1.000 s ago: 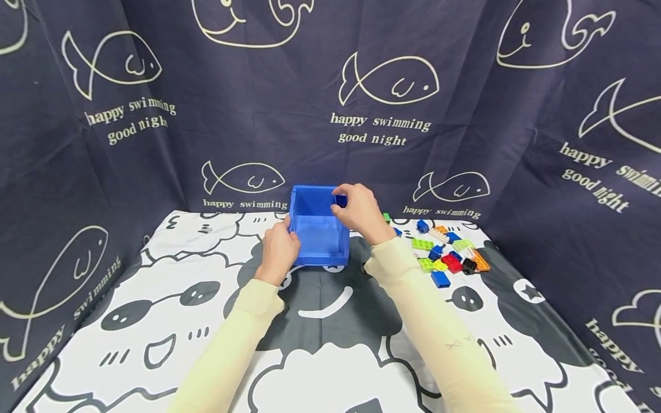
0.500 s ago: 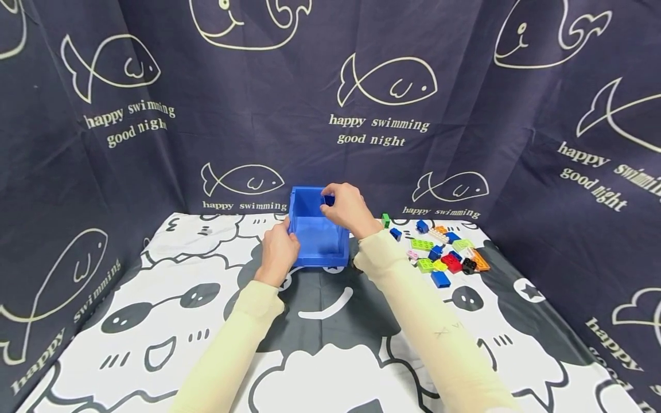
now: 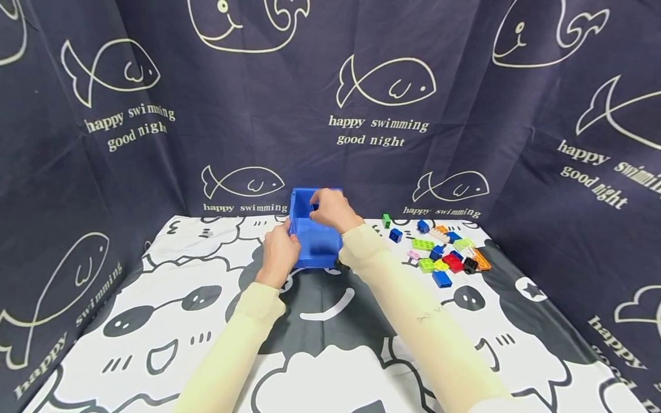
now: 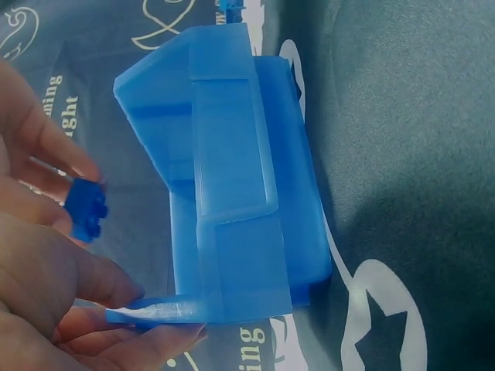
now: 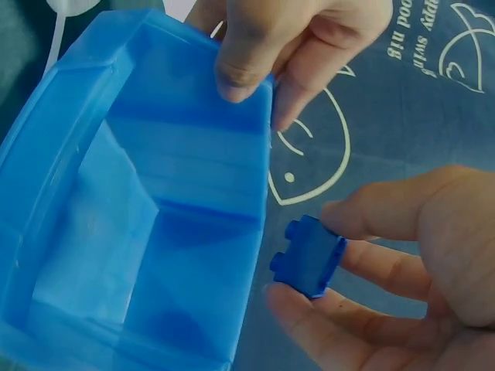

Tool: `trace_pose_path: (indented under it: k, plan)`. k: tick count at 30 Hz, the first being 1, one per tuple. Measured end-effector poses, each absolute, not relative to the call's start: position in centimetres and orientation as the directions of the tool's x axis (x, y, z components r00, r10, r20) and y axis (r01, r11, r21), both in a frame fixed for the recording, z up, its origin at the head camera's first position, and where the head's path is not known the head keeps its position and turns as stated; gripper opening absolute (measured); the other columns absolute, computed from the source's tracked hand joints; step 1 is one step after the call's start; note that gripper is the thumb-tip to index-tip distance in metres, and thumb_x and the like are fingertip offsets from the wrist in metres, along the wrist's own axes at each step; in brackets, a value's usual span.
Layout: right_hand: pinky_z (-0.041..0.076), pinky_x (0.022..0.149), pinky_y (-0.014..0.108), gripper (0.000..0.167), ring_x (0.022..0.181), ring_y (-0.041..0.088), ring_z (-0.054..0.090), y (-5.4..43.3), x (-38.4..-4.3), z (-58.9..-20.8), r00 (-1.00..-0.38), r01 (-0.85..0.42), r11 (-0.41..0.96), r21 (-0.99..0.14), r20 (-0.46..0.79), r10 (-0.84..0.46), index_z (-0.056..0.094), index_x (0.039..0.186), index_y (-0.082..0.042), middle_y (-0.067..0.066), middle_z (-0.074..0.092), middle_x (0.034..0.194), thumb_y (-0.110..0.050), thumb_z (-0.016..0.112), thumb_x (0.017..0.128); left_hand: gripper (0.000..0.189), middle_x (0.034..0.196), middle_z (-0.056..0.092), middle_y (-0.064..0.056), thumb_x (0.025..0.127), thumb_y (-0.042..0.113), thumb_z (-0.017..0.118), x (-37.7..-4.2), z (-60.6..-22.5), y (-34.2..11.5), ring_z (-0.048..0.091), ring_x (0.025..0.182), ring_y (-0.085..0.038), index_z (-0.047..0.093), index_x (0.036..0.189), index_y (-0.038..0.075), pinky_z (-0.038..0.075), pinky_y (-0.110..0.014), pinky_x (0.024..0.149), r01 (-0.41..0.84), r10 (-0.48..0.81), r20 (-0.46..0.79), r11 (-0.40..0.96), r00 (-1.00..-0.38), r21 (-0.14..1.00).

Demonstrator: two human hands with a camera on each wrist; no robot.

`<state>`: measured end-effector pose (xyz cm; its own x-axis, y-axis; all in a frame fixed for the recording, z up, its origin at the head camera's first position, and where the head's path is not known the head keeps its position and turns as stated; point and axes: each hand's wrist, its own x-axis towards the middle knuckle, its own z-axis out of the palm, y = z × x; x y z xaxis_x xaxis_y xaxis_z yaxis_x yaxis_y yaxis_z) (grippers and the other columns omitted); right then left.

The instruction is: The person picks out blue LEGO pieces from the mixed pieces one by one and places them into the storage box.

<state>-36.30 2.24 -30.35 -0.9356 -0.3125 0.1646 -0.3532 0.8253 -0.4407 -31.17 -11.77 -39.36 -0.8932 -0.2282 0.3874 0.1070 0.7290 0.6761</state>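
Observation:
A blue open-topped bin [image 3: 316,262] stands at the back middle of the cloth, near the hanging fabric. My left hand [image 3: 279,252] grips its left wall, thumb on one side and fingers on the other, as the right wrist view also shows. Over the bin's inside is my right hand [image 3: 335,211], pinching a dark blue toy building brick [image 5: 308,255] between thumb and fingertips. The brick's studs face the bin wall [image 5: 186,154] in the right wrist view, with a gap between them. Only a dark bit of the brick shows in the head view.
Several loose bricks lie in a cluster to the right, among them a red one [image 3: 453,263], an orange one [image 3: 482,260] and a blue one [image 3: 442,279]. A green brick [image 3: 386,220] lies closer to the bin. Dark fabric [image 3: 382,166] hangs behind.
My right hand has moved left from the bin's right side to over its inside, carrying the blue brick. Bricks once behind that arm now show. My left hand keeps its grip.

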Motion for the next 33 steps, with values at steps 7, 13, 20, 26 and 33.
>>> trace_pose_path:
  k: [7, 13, 20, 26, 33]
  plan:
    - [0.056, 0.09, 0.042, 0.031, 0.102, 0.025, 0.066, 0.9, -36.5, -31.0, -0.949, -0.312, 0.86, -0.403, 0.079, -0.307, 0.075, 0.117, -0.007, 0.007, 0.073, 0.116, -0.014, 0.075, 0.087, 0.048, 0.123, 0.069, -0.029, 0.092, 0.005, 0.062, -31.1, -39.6, -11.9, 0.069, 0.103, -0.052, 0.065, 0.14, 0.003, 0.054, -0.058, 0.088, 0.116, -0.235, 0.404, 0.727, -0.884, 0.676]
    - [0.047, 0.06, 0.033, 0.008, 0.069, 0.018, 0.056, 0.0, -37.2, -31.9, -0.969, -0.218, 0.901, -0.374, -0.027, -0.245, 0.064, 0.083, -0.014, 0.0, 0.058, 0.077, -0.014, 0.071, 0.087, 0.049, 0.126, 0.068, -0.029, 0.092, 0.005, 0.061, -30.9, -39.6, -12.0, 0.069, 0.105, -0.051, 0.063, 0.141, 0.003, 0.054, -0.058, 0.088, 0.117, -0.233, 0.4, 0.723, -0.886, 0.68]
    - [0.05, 0.065, 0.036, 0.013, 0.079, 0.024, 0.06, -0.6, -37.5, -33.0, -0.981, -0.138, 0.93, -0.342, -0.081, -0.176, 0.067, 0.099, -0.008, 0.007, 0.061, 0.09, -0.018, 0.069, 0.091, 0.048, 0.127, 0.068, -0.029, 0.094, 0.006, 0.061, -30.9, -39.5, -11.8, 0.069, 0.106, -0.05, 0.062, 0.142, 0.003, 0.054, -0.058, 0.089, 0.106, -0.232, 0.382, 0.72, -0.895, 0.686]
    - [0.055, 0.082, 0.043, 0.034, 0.096, 0.028, 0.063, -0.7, -37.3, -33.6, -0.986, -0.123, 0.947, -0.295, -0.075, -0.151, 0.068, 0.121, -0.006, 0.013, 0.067, 0.116, -0.021, 0.072, 0.09, 0.047, 0.127, 0.068, -0.029, 0.094, 0.005, 0.06, -30.9, -39.5, -11.8, 0.069, 0.106, -0.051, 0.063, 0.141, 0.001, 0.054, -0.058, 0.089, 0.116, -0.219, 0.389, 0.727, -0.895, 0.677]
    - [0.053, 0.08, 0.041, 0.031, 0.097, 0.028, 0.063, -1.0, -38.3, -34.3, -0.984, -0.098, 0.952, -0.29, -0.117, -0.137, 0.067, 0.118, -0.008, 0.011, 0.066, 0.114, -0.02, 0.072, 0.091, 0.047, 0.124, 0.069, -0.029, 0.092, 0.005, 0.061, -31.0, -39.4, -11.8, 0.069, 0.103, -0.052, 0.064, 0.139, 0.0, 0.054, -0.059, 0.088, 0.138, -0.208, 0.411, 0.73, -0.887, 0.669]
